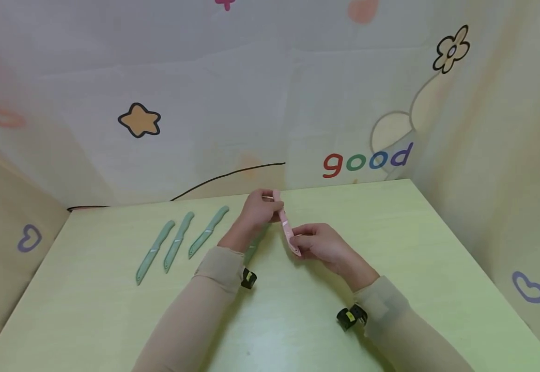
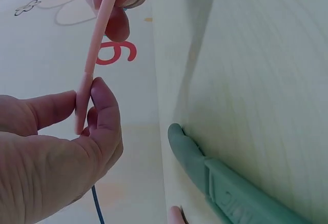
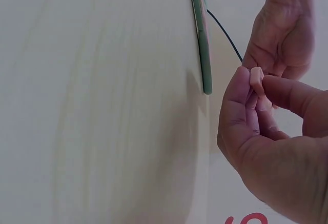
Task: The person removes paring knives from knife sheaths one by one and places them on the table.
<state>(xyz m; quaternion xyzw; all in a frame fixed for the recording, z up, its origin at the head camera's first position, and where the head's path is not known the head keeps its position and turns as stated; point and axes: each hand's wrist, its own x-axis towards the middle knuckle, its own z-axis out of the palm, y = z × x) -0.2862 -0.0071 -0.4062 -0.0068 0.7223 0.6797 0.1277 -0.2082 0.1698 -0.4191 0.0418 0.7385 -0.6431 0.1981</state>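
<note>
A pink sheathed knife is held above the table, its handle pointing away. My left hand pinches the handle end between thumb and fingers. My right hand pinches the sheathed blade near its tip. In the left wrist view, the left hand grips the pink handle from below. The right wrist view shows the right hand holding the sheath tip almost end-on. Beneath my left forearm lies a green sheathed knife, partly hidden by it.
Three more green knives, a left one, a middle one and a right one, lie slanted on the pale table. A small pink end shows beside the near green knife. A printed curtain hangs behind.
</note>
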